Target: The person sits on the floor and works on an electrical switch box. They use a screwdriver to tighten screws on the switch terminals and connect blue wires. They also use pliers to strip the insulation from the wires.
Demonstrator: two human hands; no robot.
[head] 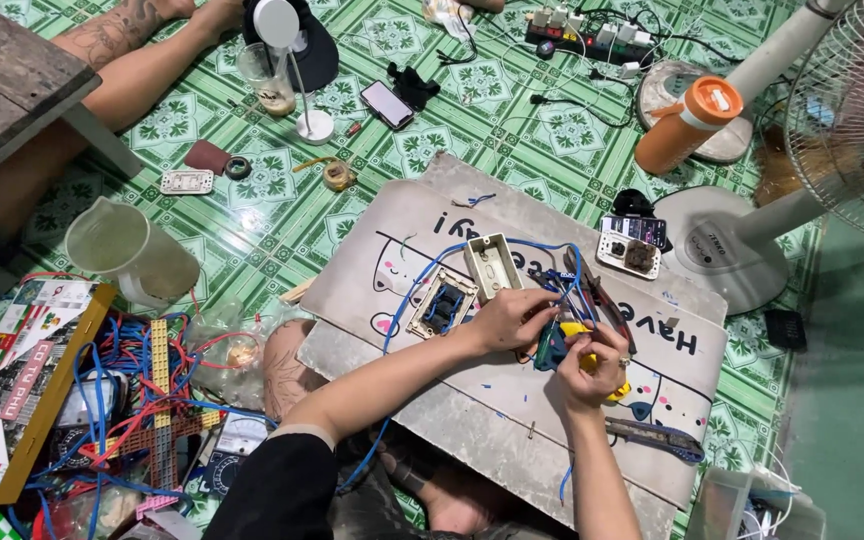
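At the far left, a tangle of red and blue wires (122,400) lies on the green patterned floor (252,220), just beside a clear plastic jug (132,252). Another person's leg (102,70) extends across the upper left.

A white board (392,250) rests across the person's lap. On it, a switch frame (441,303) and a beige electrical box (492,266) lie side by side, with a blue wire (412,290) running between and past them.

The left hand (512,318) lies just right of the switch frame. Its fingers are curled closed, pinching the blue wire near its stripped end.

The right hand (592,365) sits immediately right of the left hand, nearly touching it. Its fingers are wrapped around a yellow-handled tool (577,335); the tool's working end is hidden between the two hands, so its type cannot be told. Pliers (602,295) lie on the board just above the hands.

Further right, a utility knife (657,437) lies on the board's lower edge, and a white socket (629,255) near its upper edge. An orange bottle (689,125) and a white standing fan (742,240) stand on the floor at the far right.
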